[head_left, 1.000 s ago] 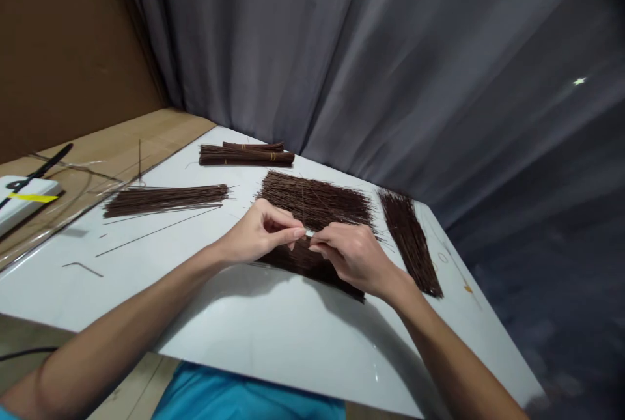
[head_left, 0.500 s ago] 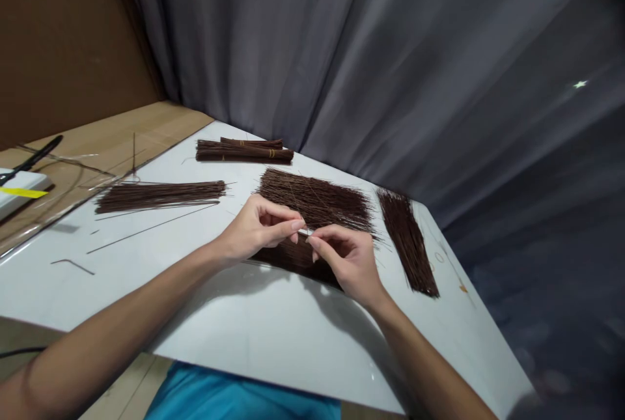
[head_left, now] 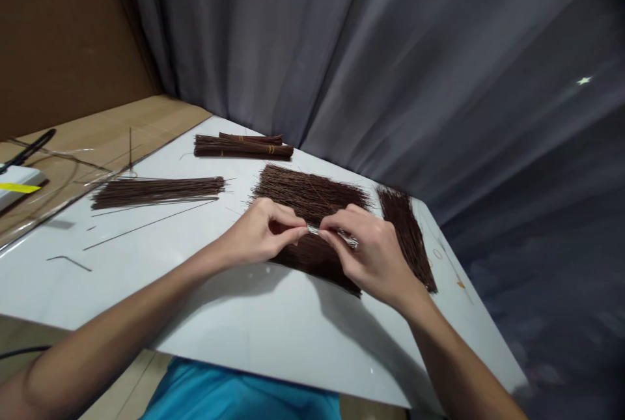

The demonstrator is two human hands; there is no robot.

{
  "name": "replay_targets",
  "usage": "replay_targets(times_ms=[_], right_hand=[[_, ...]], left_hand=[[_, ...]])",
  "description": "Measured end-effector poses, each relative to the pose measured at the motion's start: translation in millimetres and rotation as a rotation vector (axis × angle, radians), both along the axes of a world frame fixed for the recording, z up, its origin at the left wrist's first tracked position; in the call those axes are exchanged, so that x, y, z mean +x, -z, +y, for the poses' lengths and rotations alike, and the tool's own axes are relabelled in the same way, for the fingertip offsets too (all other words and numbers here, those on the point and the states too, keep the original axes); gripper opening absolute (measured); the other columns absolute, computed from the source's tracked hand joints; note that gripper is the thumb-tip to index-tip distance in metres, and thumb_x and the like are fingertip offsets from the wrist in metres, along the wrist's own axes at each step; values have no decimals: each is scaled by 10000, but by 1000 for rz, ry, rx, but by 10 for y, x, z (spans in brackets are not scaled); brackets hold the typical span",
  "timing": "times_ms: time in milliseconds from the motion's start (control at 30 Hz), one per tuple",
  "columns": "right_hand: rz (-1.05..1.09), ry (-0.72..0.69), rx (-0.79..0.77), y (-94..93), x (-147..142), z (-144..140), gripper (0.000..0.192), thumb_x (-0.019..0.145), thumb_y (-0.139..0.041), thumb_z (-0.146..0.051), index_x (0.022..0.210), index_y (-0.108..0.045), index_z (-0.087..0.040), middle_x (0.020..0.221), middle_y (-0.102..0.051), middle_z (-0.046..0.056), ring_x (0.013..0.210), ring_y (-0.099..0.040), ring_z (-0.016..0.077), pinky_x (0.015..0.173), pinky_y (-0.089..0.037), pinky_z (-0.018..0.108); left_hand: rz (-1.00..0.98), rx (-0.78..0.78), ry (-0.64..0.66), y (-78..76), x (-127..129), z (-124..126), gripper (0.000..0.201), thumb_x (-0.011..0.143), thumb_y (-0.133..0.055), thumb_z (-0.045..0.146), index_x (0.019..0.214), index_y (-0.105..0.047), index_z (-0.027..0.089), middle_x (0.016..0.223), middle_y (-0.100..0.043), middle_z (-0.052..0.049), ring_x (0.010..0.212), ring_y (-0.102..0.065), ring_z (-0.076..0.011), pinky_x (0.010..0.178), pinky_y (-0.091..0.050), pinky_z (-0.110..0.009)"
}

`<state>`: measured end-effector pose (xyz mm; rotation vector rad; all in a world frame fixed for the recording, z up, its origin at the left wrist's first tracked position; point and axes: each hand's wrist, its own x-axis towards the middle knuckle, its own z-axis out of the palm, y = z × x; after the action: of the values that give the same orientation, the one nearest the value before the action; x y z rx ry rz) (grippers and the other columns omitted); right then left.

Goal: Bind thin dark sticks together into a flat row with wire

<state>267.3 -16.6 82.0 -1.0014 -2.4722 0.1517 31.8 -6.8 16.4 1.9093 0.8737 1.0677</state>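
Observation:
My left hand (head_left: pixel 266 234) is closed in a pinch, thumb against fingertips, above the middle of the table. Facing it, my right hand (head_left: pixel 375 254) pinches too, its fingertips a short gap away. Whatever they hold is too thin to make out. Behind the hands lies a wide pile of thin dark-brown sticks or wires (head_left: pixel 297 189). Below my fingers is a second dark-brown pile (head_left: pixel 317 265), partly hidden by both hands. To the right, a slanting brown bundle (head_left: pixel 403 221) is partly covered by my right hand.
A loose brown bundle (head_left: pixel 156 192) and a few single strands lie at the left. Yellow-banded bundles (head_left: pixel 244 146) rest at the back of the white table (head_left: pixel 273 335). Rubber bands (head_left: pixel 437 254) lie at the right. A grey curtain (head_left: pixel 390 68) hangs behind.
My right hand has moved right and turned so its back shows more. My left hand has shifted slightly right. Both stay pinched, and the view has tilted a little.

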Motion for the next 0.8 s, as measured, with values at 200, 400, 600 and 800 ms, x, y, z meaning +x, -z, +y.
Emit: replay_targets(times_ms=[200, 400, 600, 800], right_hand=[[-68, -14, -132, 110, -19, 406, 80, 970, -746, -215, 928, -809, -240, 884, -776, 51, 839, -663, 211, 741, -454, 320], [52, -192, -585, 316, -67, 753, 255, 981, -733, -388, 872, -816, -172, 761, -729, 13, 729, -628, 163, 699, -451, 276], [343, -222, -567, 381, -110, 563, 422, 1012, -678, -513, 791, -773, -166, 711, -686, 34, 662, -591, 165, 674, -491, 302], [195, -19, 85, 630, -111, 127, 304, 1097, -537, -309, 966, -787, -197, 705, -666, 50, 618, -539, 159, 627, -414, 314]], left_hand=[[142, 39, 64, 48, 12, 55, 273, 989, -636, 217, 784, -798, 136, 695, -693, -35, 634, -588, -143, 620, -409, -258], [31, -106, 210, 122, -94, 132, 348, 981, -690, 300, 687, -734, 118, 663, -668, -51, 614, -537, -130, 578, -379, -250], [-291, -292, 117, 83, -131, 118, 373, 956, -766, 431, 793, -787, 96, 631, -598, -34, 523, -375, -73, 468, -243, -225], [-358, -269, -3, 146, -50, 121, 337, 937, -792, 415, 837, -813, 94, 693, -683, -67, 535, -448, -86, 475, -322, -216]])
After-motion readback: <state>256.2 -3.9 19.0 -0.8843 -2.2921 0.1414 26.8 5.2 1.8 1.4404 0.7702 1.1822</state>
